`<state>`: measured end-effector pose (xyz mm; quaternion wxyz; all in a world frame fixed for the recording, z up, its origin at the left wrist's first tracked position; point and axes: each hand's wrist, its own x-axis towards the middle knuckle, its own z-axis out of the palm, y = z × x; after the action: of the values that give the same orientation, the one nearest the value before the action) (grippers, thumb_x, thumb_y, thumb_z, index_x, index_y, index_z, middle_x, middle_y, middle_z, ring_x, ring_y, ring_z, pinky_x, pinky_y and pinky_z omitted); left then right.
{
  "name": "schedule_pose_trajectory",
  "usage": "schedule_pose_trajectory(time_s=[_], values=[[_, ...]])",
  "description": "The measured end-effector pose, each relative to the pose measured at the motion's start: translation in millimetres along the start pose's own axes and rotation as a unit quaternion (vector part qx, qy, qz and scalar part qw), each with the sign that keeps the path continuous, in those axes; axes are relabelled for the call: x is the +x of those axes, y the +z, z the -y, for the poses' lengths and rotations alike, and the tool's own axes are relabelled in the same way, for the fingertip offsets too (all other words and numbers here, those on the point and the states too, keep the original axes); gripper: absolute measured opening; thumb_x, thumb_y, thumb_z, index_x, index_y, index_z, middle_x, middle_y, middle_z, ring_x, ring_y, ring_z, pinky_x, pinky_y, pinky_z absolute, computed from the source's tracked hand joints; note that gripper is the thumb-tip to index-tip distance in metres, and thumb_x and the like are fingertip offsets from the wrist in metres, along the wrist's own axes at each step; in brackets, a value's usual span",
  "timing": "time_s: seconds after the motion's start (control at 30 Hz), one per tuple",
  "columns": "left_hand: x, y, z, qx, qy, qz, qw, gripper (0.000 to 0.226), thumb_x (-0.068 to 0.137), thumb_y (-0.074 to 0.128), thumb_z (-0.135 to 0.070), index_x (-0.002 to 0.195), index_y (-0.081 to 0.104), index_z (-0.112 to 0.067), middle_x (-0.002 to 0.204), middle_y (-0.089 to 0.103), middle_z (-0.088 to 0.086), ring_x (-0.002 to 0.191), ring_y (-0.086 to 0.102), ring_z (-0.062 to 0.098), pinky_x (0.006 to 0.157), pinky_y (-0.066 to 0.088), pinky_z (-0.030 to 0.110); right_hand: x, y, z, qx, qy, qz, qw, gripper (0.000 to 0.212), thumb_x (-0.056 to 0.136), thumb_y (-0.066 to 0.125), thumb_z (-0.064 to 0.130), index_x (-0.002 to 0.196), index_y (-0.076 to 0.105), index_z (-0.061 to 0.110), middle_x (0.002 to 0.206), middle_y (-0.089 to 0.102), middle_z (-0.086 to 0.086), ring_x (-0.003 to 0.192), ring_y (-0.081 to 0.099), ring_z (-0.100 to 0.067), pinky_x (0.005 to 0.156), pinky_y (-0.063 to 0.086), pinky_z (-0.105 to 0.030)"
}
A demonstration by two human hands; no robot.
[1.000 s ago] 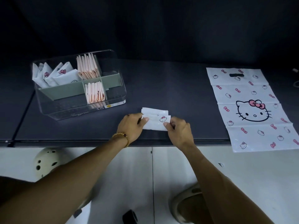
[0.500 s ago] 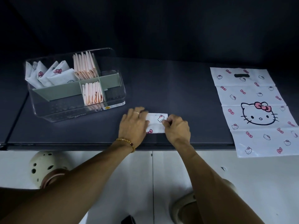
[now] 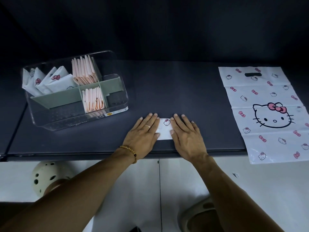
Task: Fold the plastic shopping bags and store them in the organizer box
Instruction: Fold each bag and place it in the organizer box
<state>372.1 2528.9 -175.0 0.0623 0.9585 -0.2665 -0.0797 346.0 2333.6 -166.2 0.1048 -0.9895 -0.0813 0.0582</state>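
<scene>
A small folded white bag point(image 3: 164, 129) with a cat print lies near the front edge of the dark table point(image 3: 175, 91). My left hand point(image 3: 142, 131) lies flat on its left part and my right hand point(image 3: 185, 133) lies flat on its right part, fingers straight, pressing it down. Only a narrow strip of the bag shows between the hands. A clear organizer box point(image 3: 117, 104) with grey-green dividers stands at the left, holding several folded white bags point(image 3: 48, 81) and folded pink bags point(image 3: 84, 69). An unfolded white cat-print bag point(image 3: 267, 114) lies flat at the right.
The flat bag at the right hangs slightly over the table's front edge. Below the table is a white floor with a pale perforated clog point(image 3: 45, 176) at the left and another point(image 3: 197, 216) at the right. A dark wall stands behind the table.
Both hands went from pinching the folded bag's edges to lying flat on it. The bag is folded smaller and pressed down on the table.
</scene>
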Motion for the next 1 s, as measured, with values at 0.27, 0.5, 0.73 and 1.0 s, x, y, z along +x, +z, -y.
schedule_pose_trajectory(time_s=[0.27, 0.5, 0.73, 1.0], values=[[29.6, -8.9, -33.3, 0.039, 0.055, -0.050, 0.996, 0.051, 0.100, 0.027, -0.019, 0.148, 0.023, -0.004, 0.155, 0.026, 0.011, 0.145, 0.017, 0.023, 0.118, -0.002, 0.034, 0.9, 9.9, -5.2, -0.017, -0.009, 0.013, 1.000, 0.053, 0.104, 0.015, 0.038, 0.154, 0.011, 0.022, 0.161, 0.007, 0.007, 0.149, -0.004, -0.015, 0.121, -0.001, -0.041], [32.9, -2.5, -11.4, -0.032, 0.072, -0.042, 0.996, 0.049, 0.103, 0.032, -0.020, 0.149, 0.021, -0.009, 0.158, 0.018, 0.005, 0.146, 0.012, 0.015, 0.116, -0.006, 0.022, -0.2, 7.8, -3.5, -0.007, -0.007, 0.011, 1.000, 0.052, 0.105, 0.020, 0.036, 0.153, 0.013, 0.020, 0.161, 0.009, 0.005, 0.149, -0.001, -0.017, 0.121, -0.001, -0.040], [18.5, -1.9, 18.8, -0.037, 0.068, -0.004, 0.997, 0.055, 0.103, 0.027, -0.028, 0.149, -0.003, -0.019, 0.157, -0.003, -0.006, 0.144, -0.007, 0.006, 0.111, -0.016, 0.017, -0.6, 3.9, -2.4, 0.000, -0.007, 0.011, 1.000, 0.052, 0.105, 0.022, 0.035, 0.154, 0.017, 0.020, 0.161, 0.011, 0.006, 0.149, 0.000, -0.017, 0.121, 0.000, -0.039], [-11.7, -9.5, 45.2, -0.021, 0.007, 0.032, 0.999, 0.058, 0.102, 0.023, -0.038, 0.150, -0.008, -0.025, 0.159, -0.004, -0.011, 0.142, -0.014, 0.004, 0.117, -0.009, 0.027, 0.3, 4.7, -3.6, -0.022, -0.009, 0.023, 0.999, 0.055, 0.103, 0.010, 0.040, 0.155, 0.010, 0.022, 0.162, 0.003, 0.008, 0.149, -0.006, -0.015, 0.120, -0.005, -0.037]])
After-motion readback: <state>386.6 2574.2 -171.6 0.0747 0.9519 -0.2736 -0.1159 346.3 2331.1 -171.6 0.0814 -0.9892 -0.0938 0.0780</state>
